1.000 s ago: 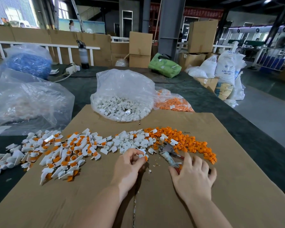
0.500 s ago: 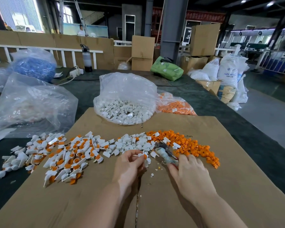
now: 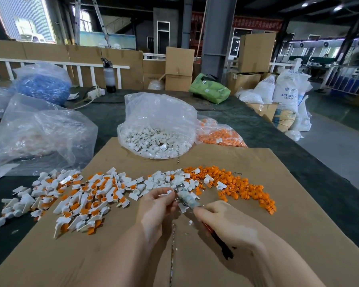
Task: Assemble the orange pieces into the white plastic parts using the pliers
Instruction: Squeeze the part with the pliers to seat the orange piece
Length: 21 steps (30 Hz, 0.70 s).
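My right hand [image 3: 226, 222] grips the pliers [image 3: 187, 198], whose taped jaws point up-left and whose dark handle sticks out below the palm. My left hand [image 3: 155, 206] pinches a small white plastic part [image 3: 168, 192] right at the plier jaws. Loose orange pieces [image 3: 236, 185] lie in a band to the right on the cardboard sheet [image 3: 278, 204]. Bare white parts [image 3: 164, 180] sit just beyond my hands. A spread of white parts with orange pieces fitted [image 3: 87, 197] covers the left.
A clear bag of white parts [image 3: 158, 137] stands at the cardboard's far edge, with a bag of orange pieces [image 3: 222, 135] to its right. Large clear bags [image 3: 42, 133] sit at the left. A blue-filled bag [image 3: 42, 85] and a bottle [image 3: 110, 77] stand farther back.
My right hand picked the pliers up off the cardboard and brought their jaws left to the white part held in my left hand.
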Tool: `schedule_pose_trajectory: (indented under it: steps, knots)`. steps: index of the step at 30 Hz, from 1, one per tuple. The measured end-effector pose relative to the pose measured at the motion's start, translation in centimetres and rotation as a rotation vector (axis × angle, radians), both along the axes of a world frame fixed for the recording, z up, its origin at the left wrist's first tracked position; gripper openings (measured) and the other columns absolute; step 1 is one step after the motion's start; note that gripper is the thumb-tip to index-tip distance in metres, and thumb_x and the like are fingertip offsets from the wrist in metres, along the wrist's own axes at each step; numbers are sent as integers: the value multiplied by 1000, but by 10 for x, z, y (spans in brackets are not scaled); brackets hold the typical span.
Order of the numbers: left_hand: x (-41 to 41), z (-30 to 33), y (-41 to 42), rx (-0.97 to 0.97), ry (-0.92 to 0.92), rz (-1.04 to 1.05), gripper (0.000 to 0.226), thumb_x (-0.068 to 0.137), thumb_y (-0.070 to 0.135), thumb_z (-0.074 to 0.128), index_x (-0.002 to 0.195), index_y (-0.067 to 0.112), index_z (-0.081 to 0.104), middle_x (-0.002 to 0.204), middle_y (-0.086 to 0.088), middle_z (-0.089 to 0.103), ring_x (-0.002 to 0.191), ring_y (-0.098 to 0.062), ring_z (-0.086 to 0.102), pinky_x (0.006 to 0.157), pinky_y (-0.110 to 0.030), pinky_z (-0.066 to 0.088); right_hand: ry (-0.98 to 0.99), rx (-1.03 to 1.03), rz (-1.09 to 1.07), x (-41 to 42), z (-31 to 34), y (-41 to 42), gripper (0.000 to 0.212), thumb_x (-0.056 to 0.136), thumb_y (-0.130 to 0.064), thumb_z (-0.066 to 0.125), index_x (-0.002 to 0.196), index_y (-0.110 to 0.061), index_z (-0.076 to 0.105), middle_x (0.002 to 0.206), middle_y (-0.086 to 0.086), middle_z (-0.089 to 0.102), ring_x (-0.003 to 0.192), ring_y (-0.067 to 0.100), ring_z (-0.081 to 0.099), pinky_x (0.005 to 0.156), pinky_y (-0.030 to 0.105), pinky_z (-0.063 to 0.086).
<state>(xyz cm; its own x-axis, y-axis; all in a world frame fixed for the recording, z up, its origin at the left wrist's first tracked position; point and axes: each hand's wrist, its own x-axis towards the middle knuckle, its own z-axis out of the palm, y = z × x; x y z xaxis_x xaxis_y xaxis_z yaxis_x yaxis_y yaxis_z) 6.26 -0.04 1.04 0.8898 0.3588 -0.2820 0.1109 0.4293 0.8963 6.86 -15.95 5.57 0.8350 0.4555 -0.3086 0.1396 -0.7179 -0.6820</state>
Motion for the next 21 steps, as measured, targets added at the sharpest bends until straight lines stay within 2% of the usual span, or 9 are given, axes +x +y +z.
schedule_pose_trajectory:
  steps: [3,6,12,16,21]
  knots:
    - [1,2,0,1,11,0,11,90,-5,53,97,1,59,67,-12,59,42,-9,51,42,-17,47,27,2,6,0,3,0,26,88,-37,53,70,-19,51,63,-4,48,52,10,44,54,25,33]
    - [2,2,-1,38,12,4,12,90,-5,54,99,-1,59,67,-11,59,50,-13,51,44,-17,48,15,-45,3,-2,5,1,13,84,-26,55,76,-20,47,73,-3,48,56,10,44,49,21,32]
    - [0,1,-2,-3,23,0,9,89,-6,55,93,0,60,58,-8,60,44,-10,53,42,-18,48,22,-75,-18,-2,11,0,15,81,-24,55,72,-22,44,82,-4,47,63,10,45,54,22,32]
    - [1,3,-3,9,12,-2,13,89,-6,55,100,-2,59,68,-10,59,53,-13,52,45,-17,48,54,-74,-17,-2,13,-3,15,77,-23,56,69,-24,43,78,-5,47,60,9,44,54,22,32]
    - [3,4,-4,32,-1,-6,18,90,-5,53,108,-5,57,72,-12,59,54,-13,52,45,-16,48,38,-53,-32,1,14,-5,15,72,-20,57,65,-25,45,73,-6,47,54,8,43,49,21,31]
